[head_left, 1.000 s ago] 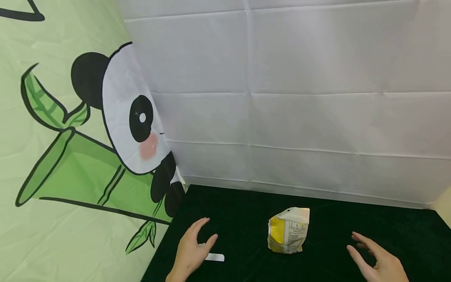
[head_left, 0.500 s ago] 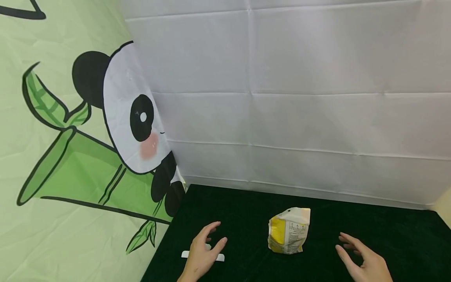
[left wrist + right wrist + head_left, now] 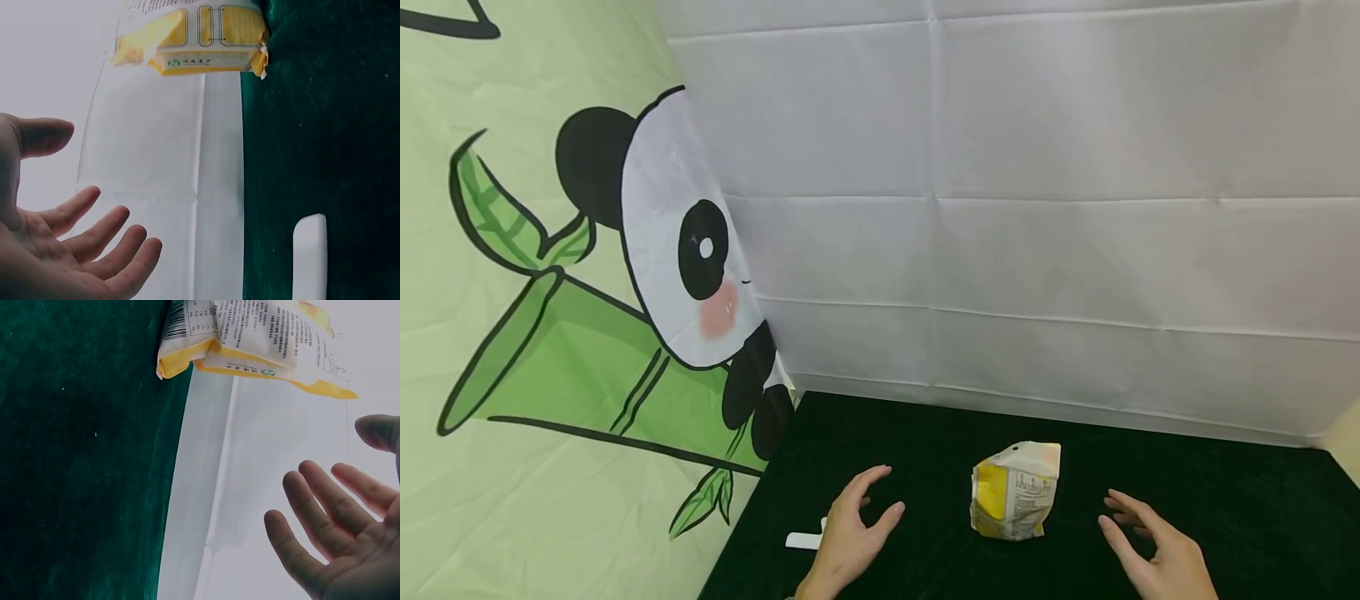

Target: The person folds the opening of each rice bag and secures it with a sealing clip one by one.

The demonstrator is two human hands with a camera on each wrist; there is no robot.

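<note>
On the dark green cloth stands a crumpled yellow and white printed bag (image 3: 1015, 492), between the two hands and touched by neither. My left hand (image 3: 853, 533) hovers left of the bag, fingers spread and loosely bent, holding nothing. Behind it lies a white flat-ended item (image 3: 803, 541), partly hidden by the hand; its kind cannot be told. To the right of the bag is my right hand (image 3: 1161, 546), fingers relaxed and apart from it. Both wrist views show bare palms, with the bag (image 3: 194, 37) beyond the left fingers and the bag (image 3: 256, 340) beyond the right.
A green-clothed table (image 3: 940, 433) spans the front. Behind it rises a creased white sheet (image 3: 1060, 275). At the left hangs a pale green backdrop (image 3: 475, 500) with a panda and bamboo drawing.
Both hands have moved inward toward the bag, the left to the right and the right to the left. More of the white item's left end now shows. The bag has stayed put.
</note>
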